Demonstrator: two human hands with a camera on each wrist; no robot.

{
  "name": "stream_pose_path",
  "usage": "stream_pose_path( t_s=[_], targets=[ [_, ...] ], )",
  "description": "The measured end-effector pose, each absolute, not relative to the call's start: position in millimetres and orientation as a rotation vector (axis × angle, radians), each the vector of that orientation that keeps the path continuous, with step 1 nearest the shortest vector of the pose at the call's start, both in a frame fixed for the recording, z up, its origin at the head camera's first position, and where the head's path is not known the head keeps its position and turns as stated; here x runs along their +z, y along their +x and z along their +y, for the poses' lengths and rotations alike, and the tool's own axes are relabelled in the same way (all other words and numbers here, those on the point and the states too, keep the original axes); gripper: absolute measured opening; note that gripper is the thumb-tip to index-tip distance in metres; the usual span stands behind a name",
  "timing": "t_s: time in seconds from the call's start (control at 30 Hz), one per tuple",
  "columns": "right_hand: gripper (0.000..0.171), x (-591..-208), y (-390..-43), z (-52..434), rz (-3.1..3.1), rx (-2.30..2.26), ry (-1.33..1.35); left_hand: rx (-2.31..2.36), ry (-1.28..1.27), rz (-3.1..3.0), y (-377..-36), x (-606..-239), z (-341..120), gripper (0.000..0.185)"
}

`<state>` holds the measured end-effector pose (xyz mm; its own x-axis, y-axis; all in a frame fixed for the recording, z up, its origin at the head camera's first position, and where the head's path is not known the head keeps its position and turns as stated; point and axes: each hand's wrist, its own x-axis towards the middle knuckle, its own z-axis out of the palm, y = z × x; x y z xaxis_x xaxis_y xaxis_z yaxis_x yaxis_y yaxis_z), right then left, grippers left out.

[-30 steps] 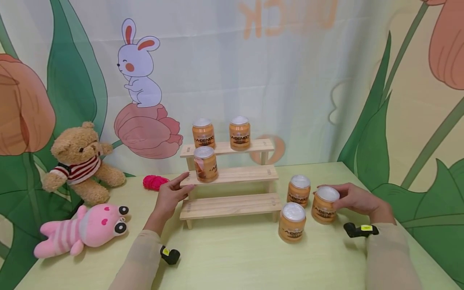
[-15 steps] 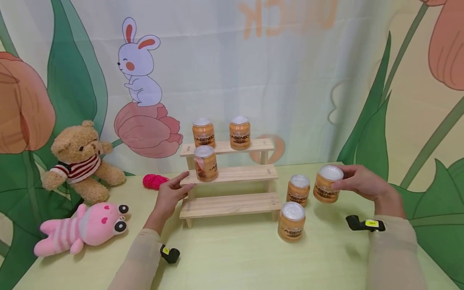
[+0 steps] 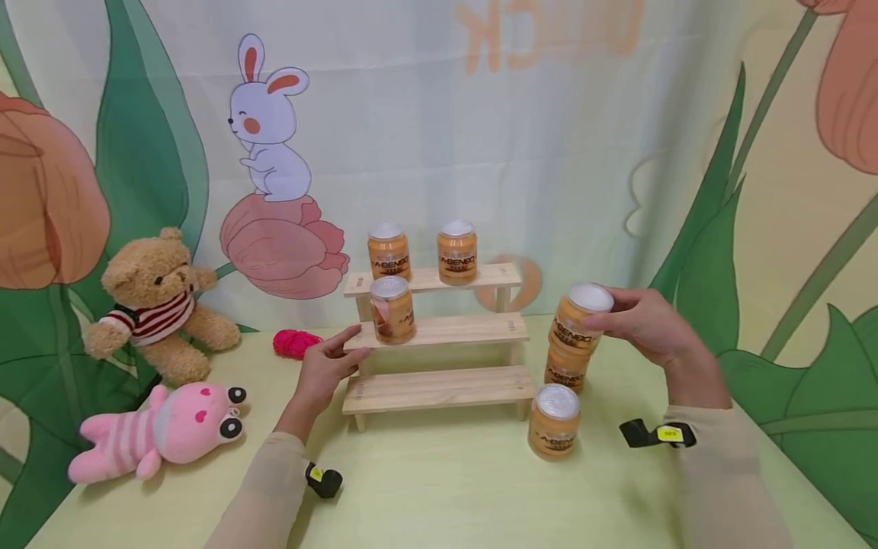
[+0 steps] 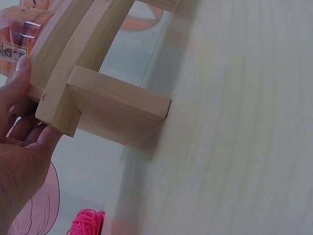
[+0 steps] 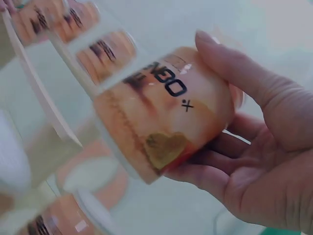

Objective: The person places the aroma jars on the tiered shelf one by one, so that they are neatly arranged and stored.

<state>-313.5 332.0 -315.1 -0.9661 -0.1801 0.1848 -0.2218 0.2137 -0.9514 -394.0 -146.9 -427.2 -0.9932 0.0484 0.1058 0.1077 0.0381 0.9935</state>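
My right hand (image 3: 648, 324) grips an orange-labelled jar (image 3: 575, 324) with a silvery lid, raised above the table. It partly covers another such jar (image 3: 565, 370) on the table in the head view. The right wrist view shows thumb and fingers curled round the held jar (image 5: 171, 107). At the left end of a three-step wooden display stand (image 3: 439, 387), my left hand (image 3: 325, 370) pinches the middle step, thumb on top and fingers below, as the left wrist view shows. Beside that thumb, a jar (image 3: 393, 313) stands on the middle step. Two jars stand on the top step, including one (image 3: 457, 255).
One more jar (image 3: 554, 423) stands on the table (image 3: 439, 488) off the stand's right front corner. On the left lie a teddy bear (image 3: 158, 305), a pink plush toy (image 3: 165, 431) and a bundle of pink cord (image 3: 295, 343). A printed curtain (image 3: 562, 152) hangs behind.
My right hand has lifted the jar off the table and carried it up and to the left, in front of another jar in the head view. The left hand keeps its place at the stand.
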Motion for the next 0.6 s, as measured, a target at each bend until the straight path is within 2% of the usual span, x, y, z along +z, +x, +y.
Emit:
stream_pose_path(
  t_s=[0.27, 0.6],
  targets=[
    [0.062, -306.5, -314.7, 285.8, -2.43, 1.819, 0.305, -2.119, -0.191, -2.213, -393.7, -428.9, -144.0, 0.057],
    [0.058, -299.0, -338.5, 214.2, -2.495, 1.826, 0.251, -2.11, -0.186, -2.212, -393.3, -428.6, -144.7, 0.058]
  ],
)
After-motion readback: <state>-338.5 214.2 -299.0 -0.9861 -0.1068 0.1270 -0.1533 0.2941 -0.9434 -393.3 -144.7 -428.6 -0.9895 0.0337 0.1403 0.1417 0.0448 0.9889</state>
